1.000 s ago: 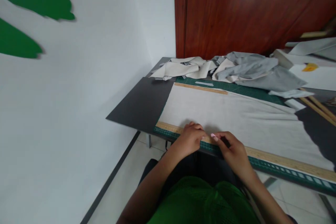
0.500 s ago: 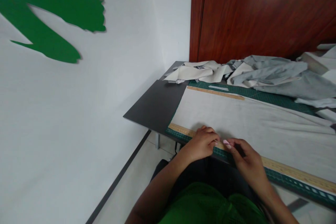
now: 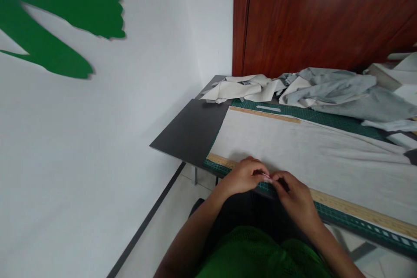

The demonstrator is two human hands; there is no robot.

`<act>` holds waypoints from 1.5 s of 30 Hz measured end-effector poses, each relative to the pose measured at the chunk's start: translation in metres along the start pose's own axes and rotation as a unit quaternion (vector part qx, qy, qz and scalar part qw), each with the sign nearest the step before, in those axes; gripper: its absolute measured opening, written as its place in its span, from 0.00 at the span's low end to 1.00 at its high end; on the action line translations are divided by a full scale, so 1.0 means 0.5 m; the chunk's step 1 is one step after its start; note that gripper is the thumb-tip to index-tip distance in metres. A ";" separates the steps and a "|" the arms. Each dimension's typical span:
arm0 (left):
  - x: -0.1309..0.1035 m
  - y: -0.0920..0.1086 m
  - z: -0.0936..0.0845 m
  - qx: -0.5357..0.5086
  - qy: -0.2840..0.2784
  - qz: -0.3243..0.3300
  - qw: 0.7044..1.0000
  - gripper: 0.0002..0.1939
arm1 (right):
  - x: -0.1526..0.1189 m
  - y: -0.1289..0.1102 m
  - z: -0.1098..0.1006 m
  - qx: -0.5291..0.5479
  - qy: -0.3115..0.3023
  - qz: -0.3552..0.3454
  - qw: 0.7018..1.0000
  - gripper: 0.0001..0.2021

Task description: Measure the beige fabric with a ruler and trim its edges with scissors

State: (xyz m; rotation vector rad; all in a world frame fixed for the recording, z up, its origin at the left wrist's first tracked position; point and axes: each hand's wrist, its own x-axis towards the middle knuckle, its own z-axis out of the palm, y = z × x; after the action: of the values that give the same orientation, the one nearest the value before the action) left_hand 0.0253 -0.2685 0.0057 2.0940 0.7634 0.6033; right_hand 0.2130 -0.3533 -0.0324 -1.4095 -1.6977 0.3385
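My left hand (image 3: 249, 176) is closed, fingers curled, over a long wooden ruler (image 3: 358, 210) along the near edge of a white cloth (image 3: 280, 139). Close against it, my right hand (image 3: 293, 191) is in a pinch. A small pale pink piece (image 3: 267, 176) shows where the fingertips of both hands meet; its kind is too small to make out. Beneath the cloth lies a green cutting mat (image 3: 345, 213), its gridded border visible at front and back. A second wooden ruler (image 3: 260, 114) rests along the cloth's far edge.
Crumpled grey and white fabric (image 3: 345, 89) is heaped along the back of the dark table (image 3: 185, 130). A thin pale strip (image 3: 268, 108) lies on the mat's far part. A white wall (image 3: 97, 139) stands left, a red-brown wooden panel (image 3: 325, 17) behind.
My right hand has moved left, bringing its fingertips and the pale pink piece up to my left hand. The whole view has shifted slightly.
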 end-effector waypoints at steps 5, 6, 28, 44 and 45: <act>-0.002 0.004 0.007 0.036 0.020 -0.004 0.999 0.07 | -0.007 0.009 0.001 -0.029 0.009 -0.027 0.999 0.09; -0.003 0.004 0.008 0.042 0.022 -0.002 0.999 0.07 | -0.009 0.013 0.002 -0.035 0.011 -0.036 0.999 0.10; 0.002 -0.007 0.018 0.105 0.006 0.053 0.993 0.09 | -0.016 0.039 0.006 -0.120 -0.006 -0.135 0.984 0.10; 0.003 -0.011 0.020 0.111 0.001 0.047 0.993 0.08 | -0.013 0.032 0.002 -0.111 -0.014 -0.130 0.985 0.10; 0.003 -0.010 0.019 0.110 0.000 0.044 0.993 0.08 | -0.012 0.032 0.001 -0.109 -0.015 -0.127 0.986 0.10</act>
State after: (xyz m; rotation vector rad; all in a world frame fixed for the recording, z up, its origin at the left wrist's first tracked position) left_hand 0.0309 -0.2703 -0.0035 2.3398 0.7700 0.5894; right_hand 0.2229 -0.3533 -0.0466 -1.3247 -1.9608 0.0328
